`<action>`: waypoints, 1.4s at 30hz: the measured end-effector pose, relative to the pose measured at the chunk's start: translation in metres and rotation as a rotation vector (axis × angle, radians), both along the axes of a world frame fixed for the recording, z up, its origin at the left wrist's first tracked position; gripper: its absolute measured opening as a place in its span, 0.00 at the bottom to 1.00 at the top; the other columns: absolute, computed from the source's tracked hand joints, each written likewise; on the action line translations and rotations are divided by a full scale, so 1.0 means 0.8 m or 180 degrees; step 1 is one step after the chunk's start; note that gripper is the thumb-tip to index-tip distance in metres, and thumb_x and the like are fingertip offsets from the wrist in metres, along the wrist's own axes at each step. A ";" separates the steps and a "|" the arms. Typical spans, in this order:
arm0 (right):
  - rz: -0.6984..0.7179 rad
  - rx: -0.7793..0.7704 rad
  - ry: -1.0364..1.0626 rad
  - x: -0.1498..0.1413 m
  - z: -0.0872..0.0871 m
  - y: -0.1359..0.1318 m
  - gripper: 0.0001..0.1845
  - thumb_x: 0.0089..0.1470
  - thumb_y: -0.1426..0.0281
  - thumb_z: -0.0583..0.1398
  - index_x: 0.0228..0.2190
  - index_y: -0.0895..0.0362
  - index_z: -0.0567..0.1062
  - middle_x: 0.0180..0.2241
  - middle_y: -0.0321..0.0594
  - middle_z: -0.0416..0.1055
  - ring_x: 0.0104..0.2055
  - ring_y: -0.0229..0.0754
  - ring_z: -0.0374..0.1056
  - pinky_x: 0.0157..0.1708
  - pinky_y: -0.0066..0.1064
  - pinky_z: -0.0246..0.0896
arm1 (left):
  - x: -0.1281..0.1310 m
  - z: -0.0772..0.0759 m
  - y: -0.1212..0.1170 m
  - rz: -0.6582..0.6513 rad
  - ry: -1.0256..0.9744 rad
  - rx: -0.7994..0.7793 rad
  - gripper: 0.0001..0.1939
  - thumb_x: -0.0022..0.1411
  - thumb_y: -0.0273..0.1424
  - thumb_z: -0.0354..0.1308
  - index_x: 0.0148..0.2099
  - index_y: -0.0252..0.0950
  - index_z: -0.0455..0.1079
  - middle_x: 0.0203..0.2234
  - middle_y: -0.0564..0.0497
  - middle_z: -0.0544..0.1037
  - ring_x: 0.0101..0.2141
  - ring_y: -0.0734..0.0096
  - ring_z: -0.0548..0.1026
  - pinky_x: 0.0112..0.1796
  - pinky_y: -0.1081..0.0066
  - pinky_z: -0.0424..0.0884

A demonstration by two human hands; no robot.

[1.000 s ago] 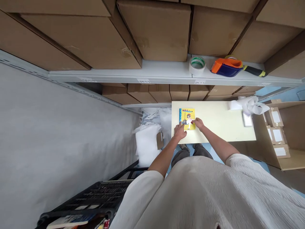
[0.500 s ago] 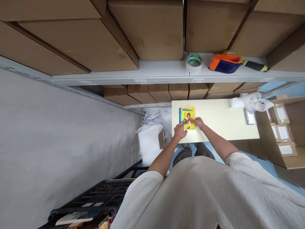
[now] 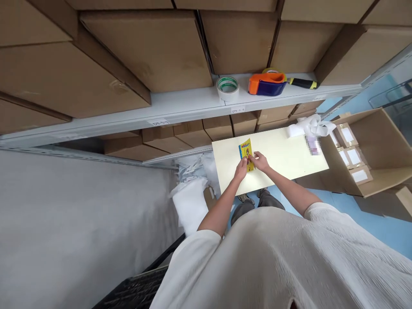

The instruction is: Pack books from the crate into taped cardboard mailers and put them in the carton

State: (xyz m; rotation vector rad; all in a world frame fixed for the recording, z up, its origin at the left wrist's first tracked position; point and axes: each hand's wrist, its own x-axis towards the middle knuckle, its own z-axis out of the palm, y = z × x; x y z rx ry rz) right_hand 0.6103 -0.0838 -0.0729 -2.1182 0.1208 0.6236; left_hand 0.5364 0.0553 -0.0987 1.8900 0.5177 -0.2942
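Observation:
A small yellow book (image 3: 246, 149) with a blue spine is tilted up off the pale yellow table (image 3: 283, 154). My left hand (image 3: 241, 170) grips its near left edge with fingers closed. My right hand (image 3: 260, 162) pinches its near right edge. Both hands hold the book together over the table's front left part.
A grey shelf (image 3: 193, 105) above carries cardboard boxes, a tape roll (image 3: 227, 87), an orange tape dispenser (image 3: 266, 83) and a black-and-yellow handled tool (image 3: 303, 83). Crumpled white wrap (image 3: 310, 126) lies at the table's far right. An open carton (image 3: 363, 159) with small parcels stands right. White bags (image 3: 191, 201) lie left.
The book lay flat on the table under both hands; now both hands have raised and tilted it. The camera view has swung, shifting everything left.

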 end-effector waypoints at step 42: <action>-0.0287 0.0219 0.1066 -0.034 -0.048 0.020 0.14 0.56 0.62 0.68 0.41 0.55 0.76 0.48 0.49 0.84 0.49 0.50 0.81 0.47 0.37 0.79 | -0.068 -0.028 0.077 -0.0023 0.0543 0.0506 0.33 0.75 0.39 0.57 0.78 0.41 0.64 0.73 0.45 0.70 0.71 0.54 0.71 0.71 0.59 0.66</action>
